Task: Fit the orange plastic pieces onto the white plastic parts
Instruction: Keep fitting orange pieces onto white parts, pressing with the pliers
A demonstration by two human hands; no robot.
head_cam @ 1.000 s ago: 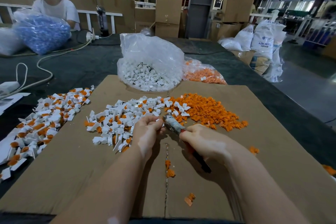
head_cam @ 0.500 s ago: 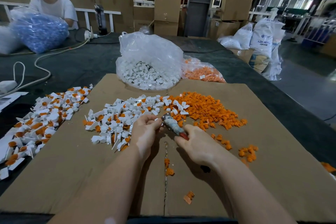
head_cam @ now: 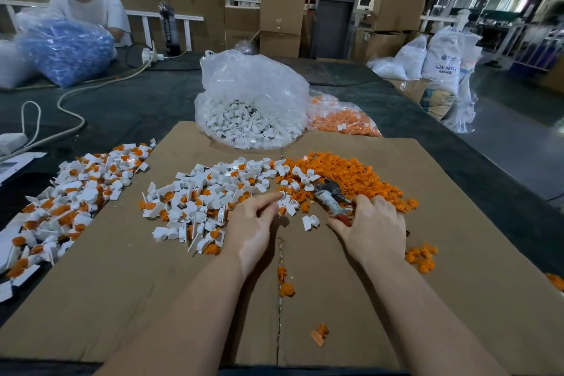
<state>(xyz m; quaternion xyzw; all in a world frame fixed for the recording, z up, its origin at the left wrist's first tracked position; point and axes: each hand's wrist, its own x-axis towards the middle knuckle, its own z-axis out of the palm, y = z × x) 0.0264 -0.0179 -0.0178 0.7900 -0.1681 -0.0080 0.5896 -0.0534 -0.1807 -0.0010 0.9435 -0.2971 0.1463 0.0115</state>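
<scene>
- Left hand (head_cam: pixel 254 224) lies palm down on the cardboard sheet (head_cam: pixel 106 299), fingers stretched forward and nearly straight, fingertips (head_cam: pixel 276 196) touching loose white parts at the near edge of the middle pile; it grips nothing that I can see.
- Right hand (head_cam: pixel 370 229) rests on the red handles of a pair of pliers (head_cam: pixel 331 197). The thumb and fingers curl loosely over the handle end, while the tape-wrapped body and metal nose point up and left into the orange pieces.
- Orange pieces (head_cam: pixel 351 174) lie in a loose heap just beyond the right hand; a few strays sit near the right wrist and along the cardboard seam.
- White parts (head_cam: pixel 213 192) are spread in the middle pile ahead of the left hand, many already carrying orange. One bare white part (head_cam: pixel 309 221) sits alone between the two hands.
- Finished pieces (head_cam: pixel 76 189) lie in a pile well to the left, partly off the cardboard.
- Step in hand, as I judge it: picking the next white part.
- Next move likely calls for pinching one white part, seating an orange piece on it, then pressing home with the pliers.
</scene>
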